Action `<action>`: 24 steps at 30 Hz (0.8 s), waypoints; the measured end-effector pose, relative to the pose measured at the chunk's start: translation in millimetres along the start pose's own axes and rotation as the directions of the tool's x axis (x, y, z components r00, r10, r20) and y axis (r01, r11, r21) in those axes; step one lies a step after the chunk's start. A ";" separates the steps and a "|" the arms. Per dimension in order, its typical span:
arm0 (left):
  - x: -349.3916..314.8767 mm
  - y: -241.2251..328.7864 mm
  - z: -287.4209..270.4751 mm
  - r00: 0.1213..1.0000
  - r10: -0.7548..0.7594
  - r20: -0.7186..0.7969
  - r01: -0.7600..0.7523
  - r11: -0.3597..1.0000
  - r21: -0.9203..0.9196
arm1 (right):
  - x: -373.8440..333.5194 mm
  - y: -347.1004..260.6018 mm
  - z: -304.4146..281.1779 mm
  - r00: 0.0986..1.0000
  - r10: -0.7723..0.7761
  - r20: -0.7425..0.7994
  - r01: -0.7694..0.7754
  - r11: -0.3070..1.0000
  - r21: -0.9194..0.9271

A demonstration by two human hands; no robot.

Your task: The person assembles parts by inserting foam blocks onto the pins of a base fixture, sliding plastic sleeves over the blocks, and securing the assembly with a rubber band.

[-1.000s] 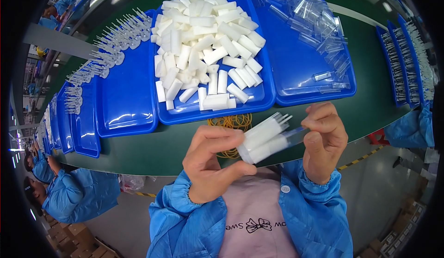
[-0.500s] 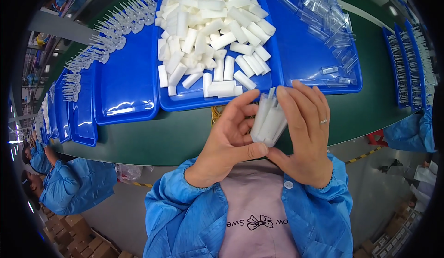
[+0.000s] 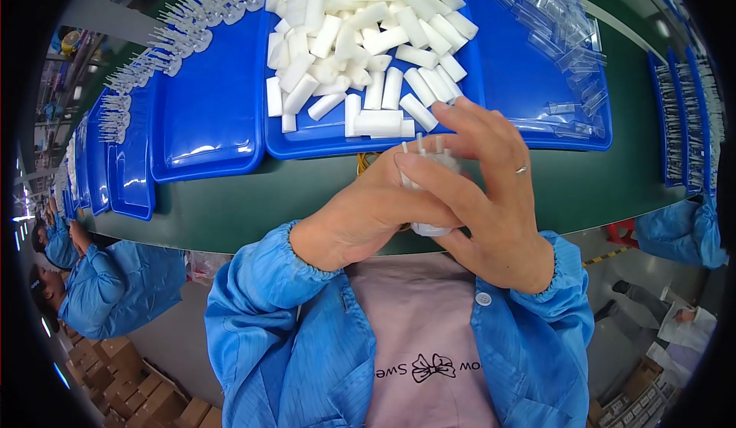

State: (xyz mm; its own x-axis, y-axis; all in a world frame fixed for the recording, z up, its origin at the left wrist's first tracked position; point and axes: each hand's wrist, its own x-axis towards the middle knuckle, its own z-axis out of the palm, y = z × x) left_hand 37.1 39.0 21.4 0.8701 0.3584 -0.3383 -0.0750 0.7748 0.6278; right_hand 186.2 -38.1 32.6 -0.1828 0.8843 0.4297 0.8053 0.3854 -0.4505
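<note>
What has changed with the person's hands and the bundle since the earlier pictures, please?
The right hand has moved left, from pinching a clear piece beside the white bundle to curling around the bundle with the left hand, which still holds it. The bundle has turned from leaning right to more upright. The blue tray of white pieces looks unchanged.

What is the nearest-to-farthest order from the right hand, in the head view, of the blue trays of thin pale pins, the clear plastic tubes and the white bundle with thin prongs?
1. White bundle with thin prongs: touching the right hand.
2. Clear plastic tubes: ahead, to the right.
3. Blue trays of thin pale pins: farther right, near the picture's edge.
</note>
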 end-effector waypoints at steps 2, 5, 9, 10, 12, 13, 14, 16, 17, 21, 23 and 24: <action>-4.4 5.1 5.7 0.998 0.015 -0.058 -0.016 1.000 -0.015 | 0.2 1.0 -2.8 0.999 0.035 -0.007 -0.033 0.979 0.203; -15.9 6.7 -0.3 0.987 0.121 -0.102 -0.128 0.989 -0.072 | -3.2 5.0 -12.7 0.993 0.120 0.001 -0.113 0.926 0.360; -38.1 6.8 -28.2 0.926 0.353 -0.134 -0.370 0.921 -0.126 | -25.5 25.9 -7.6 0.972 0.210 0.103 -0.230 0.939 0.256; -41.0 6.5 -34.1 0.890 0.421 -0.175 -0.446 0.883 -0.146 | -31.5 28.1 -3.5 0.942 0.278 0.186 -0.318 0.917 0.242; -48.3 6.2 -41.4 0.857 0.465 -0.223 -0.499 0.856 -0.132 | -35.2 26.9 11.6 0.954 0.265 0.139 -0.288 0.941 0.179; -50.1 4.8 -43.1 0.818 0.509 -0.269 -0.552 0.826 -0.115 | -38.4 27.8 18.9 0.956 0.246 0.158 -0.260 0.962 0.078; -51.6 2.2 -44.9 0.816 0.509 -0.272 -0.553 0.825 -0.115 | -39.6 28.2 25.8 0.957 0.224 0.182 -0.224 0.974 -0.021; -53.8 -2.5 -45.7 0.784 0.570 -0.245 -0.570 0.818 0.075 | -42.0 29.0 31.9 0.961 0.235 0.145 -0.237 0.971 -0.001; -52.9 -6.2 -35.6 0.749 0.593 -0.296 -0.544 0.805 0.237 | -43.2 31.2 34.1 0.961 0.250 0.115 -0.257 0.965 0.049; -51.7 -20.8 -15.1 0.911 0.356 -0.205 -0.237 0.863 0.447 | -40.4 29.9 27.2 0.934 0.354 0.045 -0.350 0.883 0.313; -40.6 -32.4 -7.4 0.933 0.313 -0.176 -0.141 0.770 0.622 | -34.1 23.2 20.2 0.938 0.345 0.027 -0.332 0.874 0.354; -32.8 -37.4 -3.4 0.920 0.347 -0.185 -0.141 0.731 0.667 | -32.1 21.1 18.3 0.940 0.340 0.004 -0.315 0.865 0.390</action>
State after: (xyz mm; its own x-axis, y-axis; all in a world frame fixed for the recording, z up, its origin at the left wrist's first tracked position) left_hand 9.7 0.0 6.7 0.6838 0.6946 -0.2235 0.1473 0.1687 0.9746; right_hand 198.7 -53.6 -5.0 0.0999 0.9637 0.2477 0.5342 0.1581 -0.8305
